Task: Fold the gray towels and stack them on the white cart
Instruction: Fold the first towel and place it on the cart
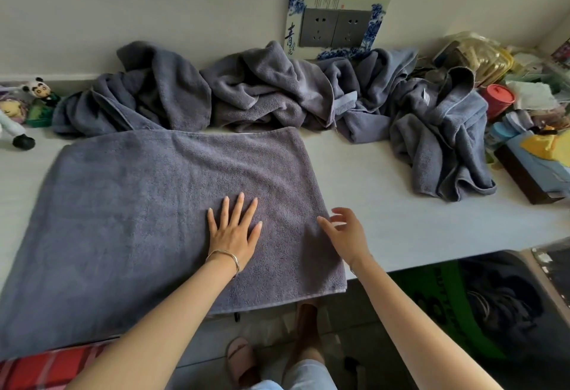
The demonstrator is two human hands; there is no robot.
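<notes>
A large gray terry towel (132, 204) lies spread flat on the white tabletop (416, 223), its long axis running left to right along the front edge, the near hem hanging just over it. The left hand (234, 232) presses flat on the towel's right half, fingers straight and fanned, while the right hand (345, 235) hovers at the towel's right edge, fingers loosely spread, holding nothing. Behind the towel, crumpled gray towels (277, 93) lie heaped along the wall
</notes>
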